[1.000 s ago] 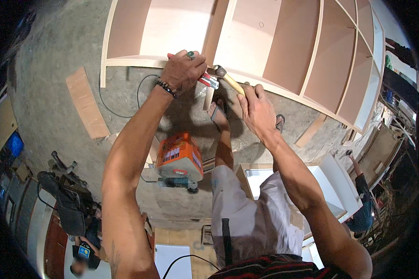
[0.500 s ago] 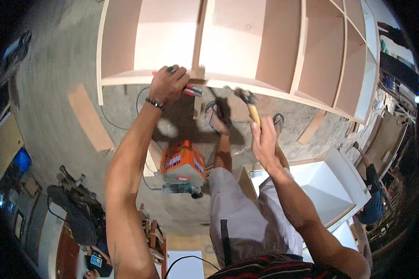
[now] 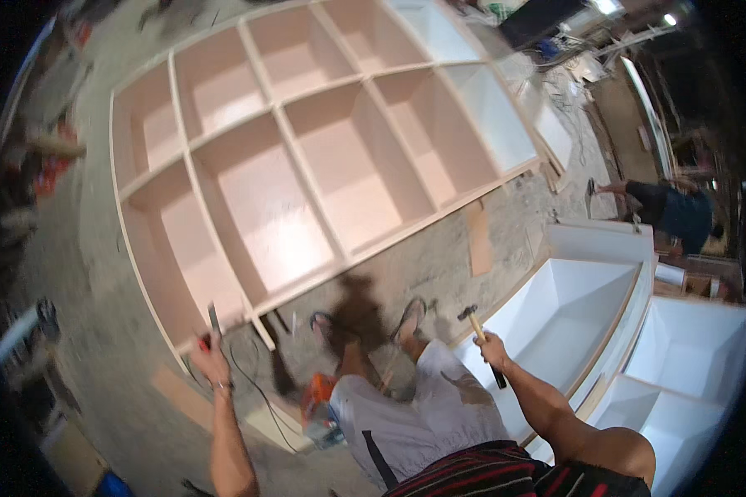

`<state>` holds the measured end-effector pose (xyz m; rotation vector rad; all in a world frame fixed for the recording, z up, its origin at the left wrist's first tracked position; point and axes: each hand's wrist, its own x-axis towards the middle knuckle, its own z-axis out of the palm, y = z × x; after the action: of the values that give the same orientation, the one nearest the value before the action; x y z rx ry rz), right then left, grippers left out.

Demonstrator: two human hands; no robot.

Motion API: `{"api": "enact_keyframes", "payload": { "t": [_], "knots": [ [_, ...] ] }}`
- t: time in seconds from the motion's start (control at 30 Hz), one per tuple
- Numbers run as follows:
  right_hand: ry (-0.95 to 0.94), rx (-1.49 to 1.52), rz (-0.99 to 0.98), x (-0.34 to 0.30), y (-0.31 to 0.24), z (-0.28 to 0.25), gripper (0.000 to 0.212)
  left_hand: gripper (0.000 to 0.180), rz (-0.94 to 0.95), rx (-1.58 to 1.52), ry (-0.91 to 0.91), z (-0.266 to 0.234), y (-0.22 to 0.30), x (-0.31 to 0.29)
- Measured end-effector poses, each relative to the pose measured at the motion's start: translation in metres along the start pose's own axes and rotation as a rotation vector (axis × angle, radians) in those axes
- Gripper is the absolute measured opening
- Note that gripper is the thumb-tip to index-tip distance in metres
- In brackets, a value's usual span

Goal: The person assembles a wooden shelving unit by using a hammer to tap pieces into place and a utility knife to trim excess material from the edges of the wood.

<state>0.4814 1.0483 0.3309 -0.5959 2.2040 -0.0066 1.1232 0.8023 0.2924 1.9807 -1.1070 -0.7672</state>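
A large wooden cabinet carcass (image 3: 261,190) with several open compartments lies on the floor before me. My left hand (image 3: 211,364) is closed round a red-handled tool with a flat grey blade (image 3: 215,318). It is by the cabinet's near left corner, with the blade pointing up; fingers partly hide the handle. My right hand (image 3: 493,351) grips a hammer (image 3: 476,324) by its yellowish handle, whose dark lower end shows below the fist. The hammer's head points up and away, clear of the cabinet, above the near right floor.
White-lined open cabinet boxes (image 3: 555,319) stand close by my right arm. An orange-and-grey box (image 3: 317,398) and a dark cable (image 3: 261,389) lie near my left leg. Wood strips (image 3: 478,240) are on the concrete floor. Another person (image 3: 675,211) bends at the far right.
My view has swung, so more of the cabinet shows. My left hand has shifted left along its near edge with the tool. My right hand has drawn the hammer back from the edge.
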Motion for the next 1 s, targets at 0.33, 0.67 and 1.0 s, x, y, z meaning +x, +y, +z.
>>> {"api": "enact_keyframes", "payload": {
  "t": [0.33,0.67,1.0],
  "knots": [
    [0.299,0.538,-0.234,-0.088,0.055,-0.078,0.043,0.011,-0.004,-0.106,-0.424,0.122,0.164,-0.211],
    [1.158,0.895,0.126,-0.216,0.096,-0.231,0.031,0.024,0.322,-0.077,-1.001,0.262,0.337,-0.254],
    [1.207,0.452,0.615,-0.290,0.345,-0.190,0.039,0.020,0.291,-0.213,-1.069,0.275,0.408,-0.207]
  ]
}}
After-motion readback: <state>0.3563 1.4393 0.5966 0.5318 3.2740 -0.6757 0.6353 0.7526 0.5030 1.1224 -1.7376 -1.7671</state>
